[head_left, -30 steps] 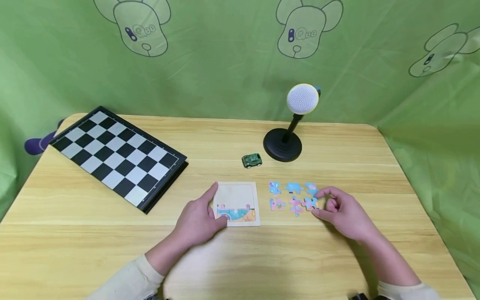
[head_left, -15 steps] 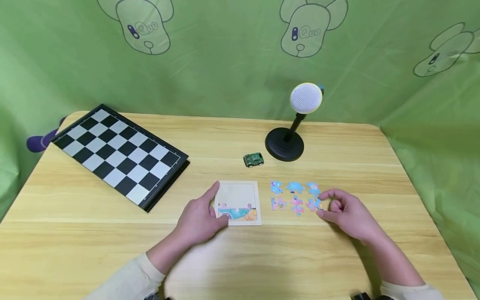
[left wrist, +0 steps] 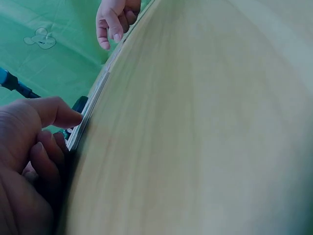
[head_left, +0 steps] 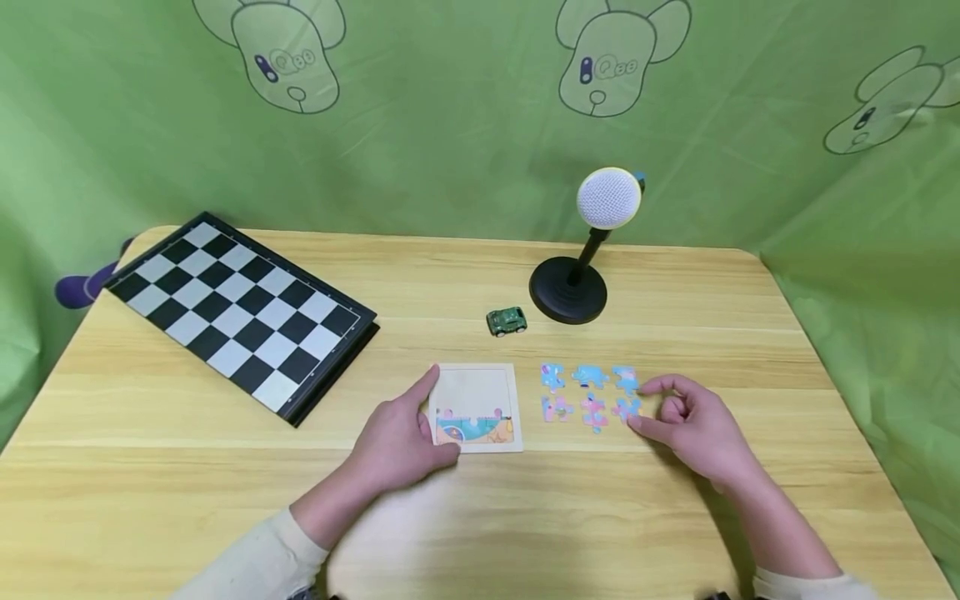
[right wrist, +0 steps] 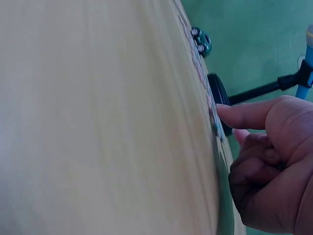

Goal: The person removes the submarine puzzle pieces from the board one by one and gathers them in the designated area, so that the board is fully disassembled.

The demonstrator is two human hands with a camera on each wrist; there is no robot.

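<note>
In the head view my left hand (head_left: 397,437) grips the left side of a square puzzle tray (head_left: 472,387), one fingertip at its upper left corner and the thumb at its lower edge. Joined pieces (head_left: 480,429) of a teal and orange picture fill the tray's lower part; its upper part is bare. To the right lie two rows of loose blue and pink puzzle pieces (head_left: 590,376). My right hand (head_left: 693,425) has thumb and index finger about the lower right jigsaw piece (head_left: 626,409), other fingers curled. In the right wrist view the fingertip (right wrist: 224,111) meets the row of pieces.
A small green toy car (head_left: 507,321) stands behind the tray. Farther back is a microphone (head_left: 609,198) on a round black stand (head_left: 567,290). A folded chessboard (head_left: 240,312) lies at the left. A green cloth (head_left: 465,125) hangs behind the wooden table (head_left: 480,525).
My left thumb has slid down off the picture onto the tray's lower edge. The lower right jigsaw piece has shifted slightly right, away from its neighbour, along with my right hand.
</note>
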